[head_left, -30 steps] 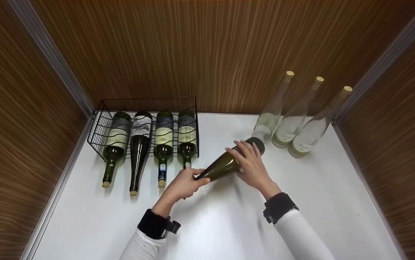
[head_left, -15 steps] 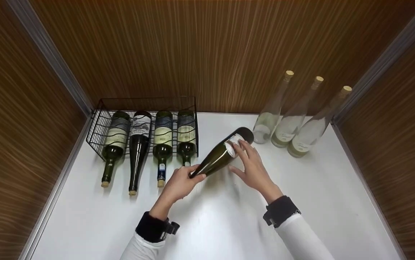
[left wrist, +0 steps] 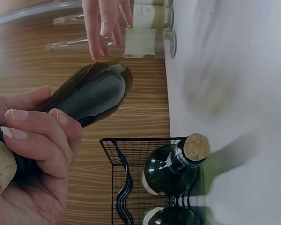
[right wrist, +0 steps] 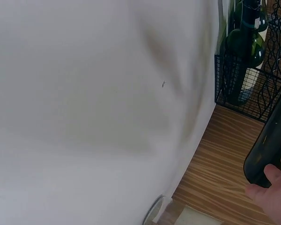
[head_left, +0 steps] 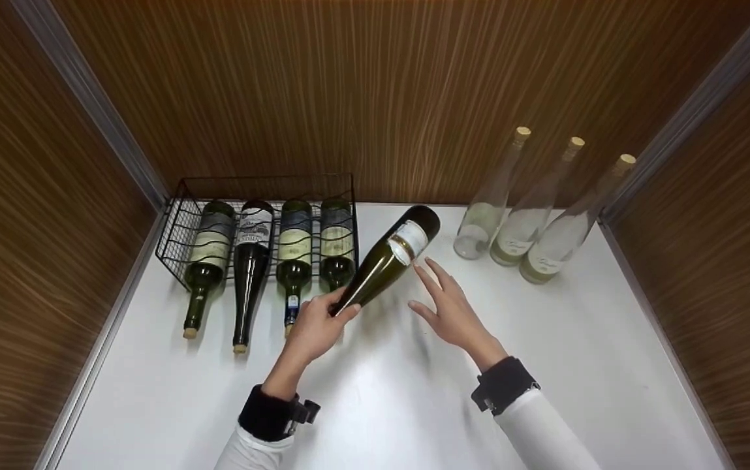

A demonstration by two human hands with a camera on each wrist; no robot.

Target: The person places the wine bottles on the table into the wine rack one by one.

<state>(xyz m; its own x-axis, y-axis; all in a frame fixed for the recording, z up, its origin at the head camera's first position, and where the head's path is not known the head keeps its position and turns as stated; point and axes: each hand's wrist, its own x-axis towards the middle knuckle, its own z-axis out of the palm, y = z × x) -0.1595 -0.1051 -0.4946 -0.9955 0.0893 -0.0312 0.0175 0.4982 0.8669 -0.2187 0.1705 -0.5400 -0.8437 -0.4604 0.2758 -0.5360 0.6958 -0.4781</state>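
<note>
Left hand (head_left: 314, 326) grasps the green bottle (head_left: 384, 259) by its neck, fingers curled round it, base tilted up toward the rack (head_left: 185, 215); right hand (head_left: 451, 310) released, fingers spread, a fingertip at the bottle's base.

The head camera looks steeply down from above at the whole white table (head_left: 577, 365). The left wrist camera sits close, rolled sideways, facing the wire rack (left wrist: 126, 187). The right wrist camera skims the tabletop. All three share the green bottle (head_left: 384, 258).
</note>
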